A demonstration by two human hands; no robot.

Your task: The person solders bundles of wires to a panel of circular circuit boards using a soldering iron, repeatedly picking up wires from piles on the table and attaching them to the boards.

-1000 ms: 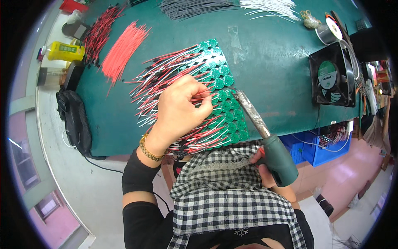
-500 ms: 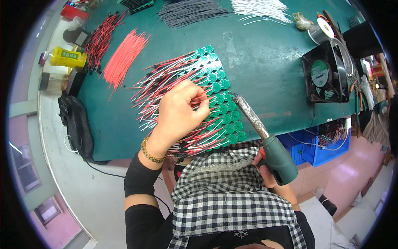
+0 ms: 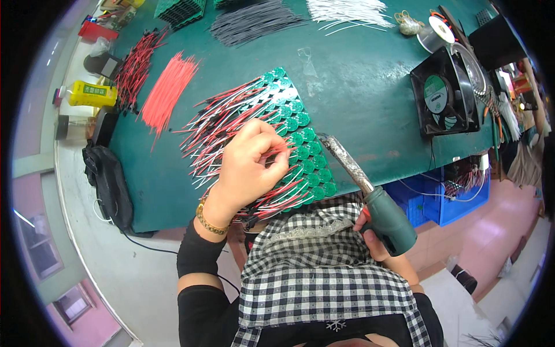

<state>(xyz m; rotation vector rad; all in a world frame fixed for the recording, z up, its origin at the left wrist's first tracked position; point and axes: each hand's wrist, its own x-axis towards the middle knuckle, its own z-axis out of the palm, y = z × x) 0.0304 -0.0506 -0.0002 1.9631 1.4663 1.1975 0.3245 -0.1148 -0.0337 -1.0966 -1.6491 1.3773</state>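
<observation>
At the left end of the desk (image 3: 358, 110), note the yellow bottle (image 3: 92, 94), then the red-and-black wire bundle (image 3: 136, 72), then the loose stack of plain red wires (image 3: 169, 92).

Your left hand (image 3: 250, 165) lies over the red, white and black leads (image 3: 228, 118). Its grip is closed: thumb and index finger are pinched, apparently on a red lead (image 3: 292, 148). The panel of round green circuit boards (image 3: 312, 163) lies flat on the desk to the right of your fingertips, near your apron (image 3: 326, 289), with leads fanning out leftward from it.

Your right hand (image 3: 377, 247) has its grip closed around the green handle of the soldering iron (image 3: 378, 202). The tip points at the panel's right edge; contact cannot be confirmed. The cooling fan (image 3: 445, 95) stands upright farther right.

The viewpoint has shifted slightly, while your pinch and iron hold remain nearly unchanged. Judged from this, the work remains at the same joint, with no lead released.
</observation>
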